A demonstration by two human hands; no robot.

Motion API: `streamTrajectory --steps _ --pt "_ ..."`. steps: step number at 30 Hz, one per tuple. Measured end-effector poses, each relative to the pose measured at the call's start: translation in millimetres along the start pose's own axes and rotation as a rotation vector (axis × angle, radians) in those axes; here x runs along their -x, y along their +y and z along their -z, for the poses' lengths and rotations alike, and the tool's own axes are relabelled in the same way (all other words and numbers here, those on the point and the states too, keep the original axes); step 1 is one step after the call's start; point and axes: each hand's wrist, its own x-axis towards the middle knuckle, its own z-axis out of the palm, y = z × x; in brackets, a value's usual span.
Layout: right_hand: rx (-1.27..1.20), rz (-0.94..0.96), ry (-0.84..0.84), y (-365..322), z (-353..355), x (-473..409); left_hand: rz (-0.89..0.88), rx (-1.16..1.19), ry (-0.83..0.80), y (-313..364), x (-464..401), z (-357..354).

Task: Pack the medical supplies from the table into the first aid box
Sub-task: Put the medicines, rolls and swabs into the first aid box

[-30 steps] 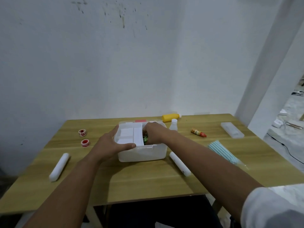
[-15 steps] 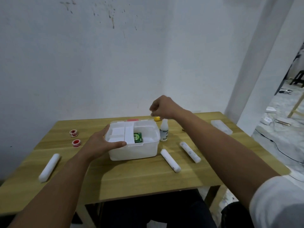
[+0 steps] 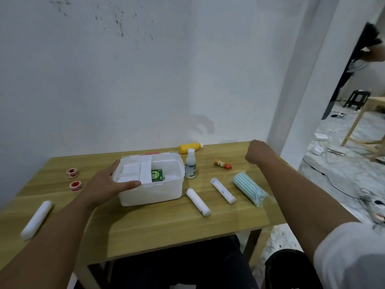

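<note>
Left hand (image 3: pixel 108 185) lies open against the box (image 3: pixel 151 185); right hand (image 3: pixel 257 152), curled empty, hovers beyond three white rolls (image 3: pixel 198 202) and two tapes (image 3: pixel 73 173).

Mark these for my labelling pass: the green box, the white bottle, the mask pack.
green box (image 3: pixel 156 175), head view, on its printed top face.
white bottle (image 3: pixel 190 166), head view, on its body.
mask pack (image 3: pixel 249 187), head view, on its striped middle.

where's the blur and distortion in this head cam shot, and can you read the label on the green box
Head view: the right hand is motion-smeared at the knuckles; the wide lens bows the table edges and stretches the forearms near the frame bottom; light is soft, with faint shadows; the green box label is too small to read.
</note>
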Motion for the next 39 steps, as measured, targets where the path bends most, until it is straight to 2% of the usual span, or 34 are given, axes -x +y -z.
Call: streamTrajectory --steps 6,11,16,21,24,26,28,31,34,39 --pt "-0.117 -0.167 0.013 41 -25 -30 0.027 -0.013 0.032 -5 -10 -4" --pt "-0.061 -0.246 -0.080 87 -74 -83 0.018 -0.013 0.054 -7 -13 -8" --pt "-0.169 -0.224 0.013 58 -43 -37 0.015 -0.003 0.047 -4 -12 -8" --pt "-0.304 -0.059 0.085 1 0 -35 0.012 0.042 0.036 -2 -8 -8" --pt "-0.341 0.154 0.075 -51 28 -26 -0.006 0.054 0.034 -3 -7 -4" --pt "-0.393 0.310 0.029 -88 44 -12 -0.008 0.065 0.037 -3 -6 -3" --pt "-0.402 0.477 -0.091 -120 56 9 -0.012 0.079 0.037 -4 -6 -3" --pt "-0.163 0.673 -0.255 -159 58 39 -0.049 0.096 0.031 0 -4 -3" --pt "0.111 0.751 -0.278 -187 42 63 -0.059 0.108 0.044 2 -2 -4" --pt "0.172 0.795 -0.269 -209 -1 73 -0.062 0.112 0.068 1 -1 -5"
